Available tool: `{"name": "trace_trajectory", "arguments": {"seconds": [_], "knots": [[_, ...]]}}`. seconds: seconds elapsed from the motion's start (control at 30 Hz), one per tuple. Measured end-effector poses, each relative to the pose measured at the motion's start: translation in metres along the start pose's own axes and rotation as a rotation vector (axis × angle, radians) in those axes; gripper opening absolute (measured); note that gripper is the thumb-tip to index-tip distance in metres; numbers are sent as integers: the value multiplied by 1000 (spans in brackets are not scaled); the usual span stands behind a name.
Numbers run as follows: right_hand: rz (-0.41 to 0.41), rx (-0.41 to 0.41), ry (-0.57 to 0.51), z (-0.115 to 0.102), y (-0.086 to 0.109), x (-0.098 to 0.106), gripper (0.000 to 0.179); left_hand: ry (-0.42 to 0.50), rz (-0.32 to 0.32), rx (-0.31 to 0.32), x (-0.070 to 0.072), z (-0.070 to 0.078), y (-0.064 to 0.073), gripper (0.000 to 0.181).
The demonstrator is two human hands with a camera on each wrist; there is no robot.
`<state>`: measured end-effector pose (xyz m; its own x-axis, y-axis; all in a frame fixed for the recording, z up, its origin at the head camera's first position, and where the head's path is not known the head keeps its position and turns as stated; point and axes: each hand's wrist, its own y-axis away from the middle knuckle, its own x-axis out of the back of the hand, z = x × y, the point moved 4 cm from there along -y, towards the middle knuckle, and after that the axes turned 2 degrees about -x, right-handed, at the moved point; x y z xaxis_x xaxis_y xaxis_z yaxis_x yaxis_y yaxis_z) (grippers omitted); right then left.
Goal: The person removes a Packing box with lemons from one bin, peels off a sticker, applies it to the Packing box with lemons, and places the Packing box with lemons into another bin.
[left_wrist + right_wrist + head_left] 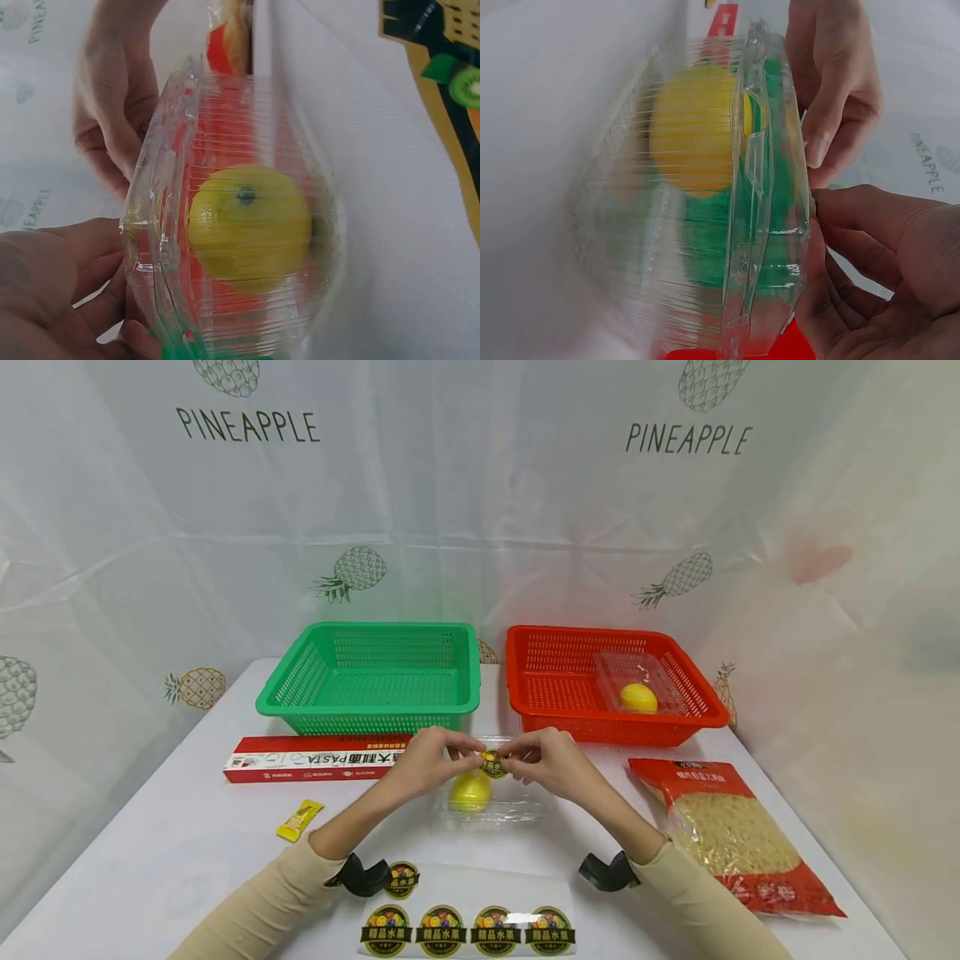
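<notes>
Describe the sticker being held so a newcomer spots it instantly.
In front of the green basket and red basket sits a clear box. At its top, the left hand and right hand pinch a round sticker; its lookalikes lie on the white sheet.

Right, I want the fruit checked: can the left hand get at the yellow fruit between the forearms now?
Probably not: the clear container looks closed around the yellow fruit, its lid in the way, and the left hand seems to pinch a round sticker.

Left hand (433,762), right hand (553,764) near each other, both pinching.
</notes>
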<state>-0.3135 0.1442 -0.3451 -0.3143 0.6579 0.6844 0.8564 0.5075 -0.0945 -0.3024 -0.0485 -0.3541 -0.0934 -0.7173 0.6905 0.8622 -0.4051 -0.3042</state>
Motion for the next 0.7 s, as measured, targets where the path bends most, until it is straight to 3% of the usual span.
{"name": "trace_trajectory", "arguments": {"seconds": [0.7], "knots": [[-22,-10,10,3,-5,-2,17,-45,-3,40,-3,-4,-3,17]]}}
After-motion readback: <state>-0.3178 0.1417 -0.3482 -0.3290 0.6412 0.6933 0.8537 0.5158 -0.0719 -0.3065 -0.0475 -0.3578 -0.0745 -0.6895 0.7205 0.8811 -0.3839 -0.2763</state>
